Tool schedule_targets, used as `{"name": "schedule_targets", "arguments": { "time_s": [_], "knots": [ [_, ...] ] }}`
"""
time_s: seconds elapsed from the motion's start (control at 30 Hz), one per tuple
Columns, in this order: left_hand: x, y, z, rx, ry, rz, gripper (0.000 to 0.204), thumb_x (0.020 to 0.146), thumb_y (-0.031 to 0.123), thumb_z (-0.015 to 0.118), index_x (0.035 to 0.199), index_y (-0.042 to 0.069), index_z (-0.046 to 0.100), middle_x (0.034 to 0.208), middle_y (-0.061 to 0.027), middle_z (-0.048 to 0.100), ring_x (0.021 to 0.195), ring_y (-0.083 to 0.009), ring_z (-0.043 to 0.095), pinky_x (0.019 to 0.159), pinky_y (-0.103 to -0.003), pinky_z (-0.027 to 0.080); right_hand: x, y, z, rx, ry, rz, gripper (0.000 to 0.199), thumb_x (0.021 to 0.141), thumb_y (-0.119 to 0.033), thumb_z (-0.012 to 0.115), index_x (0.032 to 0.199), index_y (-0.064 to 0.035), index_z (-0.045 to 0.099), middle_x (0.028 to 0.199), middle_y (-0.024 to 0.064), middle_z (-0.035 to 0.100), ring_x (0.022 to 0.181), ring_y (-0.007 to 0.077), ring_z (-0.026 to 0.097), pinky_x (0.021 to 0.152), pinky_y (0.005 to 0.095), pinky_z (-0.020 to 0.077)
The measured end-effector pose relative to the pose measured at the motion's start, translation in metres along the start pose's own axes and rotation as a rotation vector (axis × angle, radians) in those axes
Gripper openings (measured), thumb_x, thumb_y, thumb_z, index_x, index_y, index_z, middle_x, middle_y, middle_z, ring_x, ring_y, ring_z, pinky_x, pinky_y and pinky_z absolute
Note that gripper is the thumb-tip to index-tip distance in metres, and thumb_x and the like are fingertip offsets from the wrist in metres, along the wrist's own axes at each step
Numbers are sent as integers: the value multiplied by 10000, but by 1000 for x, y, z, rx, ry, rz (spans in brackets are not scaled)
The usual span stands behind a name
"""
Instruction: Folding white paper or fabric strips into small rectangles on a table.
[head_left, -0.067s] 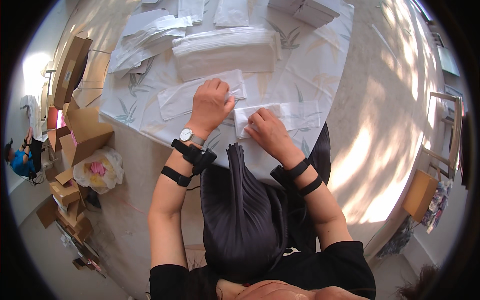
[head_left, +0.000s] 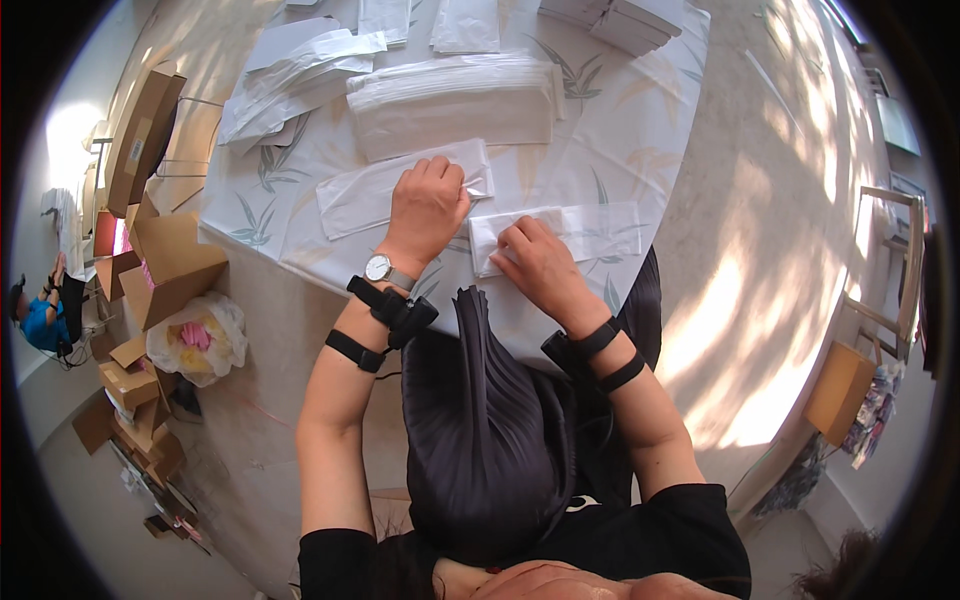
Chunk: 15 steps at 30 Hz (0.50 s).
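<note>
On the patterned tablecloth (head_left: 620,130), my left hand (head_left: 430,205) lies over a flat pile of thin white plastic bags (head_left: 350,200). Its fingers are bent and pinch a bit of clear film at the pile's right end. To the right, my right hand (head_left: 540,260) presses bent fingers onto a folded white packet (head_left: 488,240) near the table's front edge. A translucent strip (head_left: 605,225) stretches from that packet to the right. Behind both hands sits a thicker stack of white bags (head_left: 450,115). The fingertips of both hands are partly hidden.
Loose white sleeves (head_left: 290,90) fan out at the table's back left, and white boxes (head_left: 625,25) stand at the back right. Cardboard boxes (head_left: 180,255) and a plastic bag with pink contents (head_left: 198,340) are on the floor at left. A person in blue (head_left: 42,320) is farther left.
My left hand has shifted slightly to the right, its fingertips nearer the end of the bag pile. The right hand stays in place.
</note>
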<state>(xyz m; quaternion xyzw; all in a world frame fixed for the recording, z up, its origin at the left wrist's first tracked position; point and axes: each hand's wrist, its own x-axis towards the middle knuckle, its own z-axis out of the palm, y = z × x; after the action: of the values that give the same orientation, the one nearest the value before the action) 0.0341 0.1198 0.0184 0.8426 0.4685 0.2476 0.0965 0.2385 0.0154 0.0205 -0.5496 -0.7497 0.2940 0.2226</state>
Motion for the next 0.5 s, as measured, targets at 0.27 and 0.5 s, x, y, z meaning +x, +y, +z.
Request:
{"name": "schedule_targets", "arguments": {
  "time_s": [0.27, 0.5],
  "knots": [
    [-3, -8, 2, -162, -53, -196, 82, 855, 100, 746, 877, 69, 672, 900, -104, 649, 885, -335, 665, 805, -460, 550, 0, 1, -1, 12, 10, -21, 239, 928, -152, 792, 1068, -39, 635, 1076, 141, 613, 1052, 370, 636, 900, 473, 553],
    [0, 0, -8, -53, -72, -46, 107, 855, 101, 768, 922, 55, 699, 925, -111, 685, 916, -346, 688, 789, -463, 560, 1, 0, 0, 14, 10, -18, 244, 922, -145, 798, 1066, -42, 630, 1071, 140, 610, 1051, 369, 632, 893, 473, 549]
  ]
}}
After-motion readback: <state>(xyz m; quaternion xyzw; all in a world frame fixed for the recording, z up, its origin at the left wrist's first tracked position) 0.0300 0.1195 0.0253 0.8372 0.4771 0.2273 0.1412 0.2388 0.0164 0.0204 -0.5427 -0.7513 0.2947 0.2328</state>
